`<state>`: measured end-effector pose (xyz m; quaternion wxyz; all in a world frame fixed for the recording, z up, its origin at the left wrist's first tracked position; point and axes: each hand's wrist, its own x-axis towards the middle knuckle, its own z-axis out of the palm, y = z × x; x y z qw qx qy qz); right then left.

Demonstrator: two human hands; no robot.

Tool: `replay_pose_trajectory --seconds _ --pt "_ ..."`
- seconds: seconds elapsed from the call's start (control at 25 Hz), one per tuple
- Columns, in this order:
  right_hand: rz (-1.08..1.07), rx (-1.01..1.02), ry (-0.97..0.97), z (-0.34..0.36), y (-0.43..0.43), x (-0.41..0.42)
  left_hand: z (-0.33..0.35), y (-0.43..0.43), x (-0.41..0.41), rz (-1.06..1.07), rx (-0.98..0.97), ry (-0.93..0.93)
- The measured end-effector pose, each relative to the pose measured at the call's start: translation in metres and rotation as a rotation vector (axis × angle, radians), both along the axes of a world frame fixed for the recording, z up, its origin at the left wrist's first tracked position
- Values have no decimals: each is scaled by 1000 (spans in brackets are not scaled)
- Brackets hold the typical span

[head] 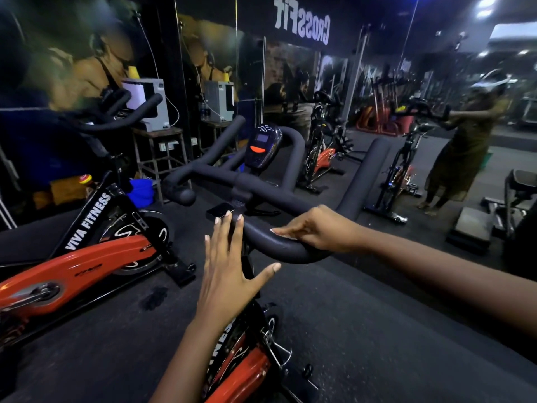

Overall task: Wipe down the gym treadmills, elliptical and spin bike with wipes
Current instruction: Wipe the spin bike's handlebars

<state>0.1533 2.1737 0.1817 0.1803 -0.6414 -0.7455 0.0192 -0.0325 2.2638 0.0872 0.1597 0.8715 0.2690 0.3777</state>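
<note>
A red and black spin bike (250, 370) stands right below me, its black foam handlebar (279, 199) spreading across the middle of the view. A small console (261, 146) with an orange button sits on the bar's centre. My right hand (316, 231) lies on the near curve of the handlebar and presses a small white wipe (283, 233) against it under the fingers. Just left of that curve, my left hand (229, 271) hovers with its fingers spread and straight, holding nothing.
A second red spin bike (87, 257) marked VIVA FITNESS stands close on the left. A mirror wall (348, 82) ahead reflects more bikes and me. A weight bench (499, 205) sits at the right. Dark rubber floor (363, 330) lies around the bikes.
</note>
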Motion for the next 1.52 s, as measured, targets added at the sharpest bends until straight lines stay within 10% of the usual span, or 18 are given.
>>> replay_pose_trajectory --seconds 0.72,1.16,1.52 --pt "77 342 -432 -37 -86 46 31 -19 55 -117 303 86" --pt "-654 691 -168 -65 -50 28 27 -17 61 -36 404 135" --pt "-601 718 -215 9 -37 81 71 -10 98 -158 290 361"
